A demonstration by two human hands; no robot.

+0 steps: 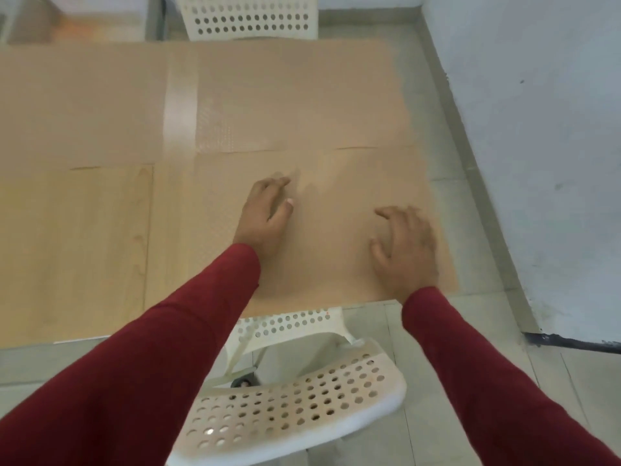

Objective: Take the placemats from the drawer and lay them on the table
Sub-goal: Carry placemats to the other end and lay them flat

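A tan woven placemat (329,260) lies flat at the near right corner of the light wooden table (77,250). My left hand (265,213) rests on its left half with fingers stretched forward. My right hand (403,243) presses flat on its right half, fingers spread. Two more tan placemats lie further back, one at the far right (302,95) and one at the far left (80,105), with a bare strip of table between them. Both my arms wear dark red sleeves. The drawer is out of view.
A white perforated chair (289,398) stands just below the near table edge, between my arms. A second white chair (248,18) sits at the far side. A white wall (537,129) and grey tiled floor (470,163) run along the right.
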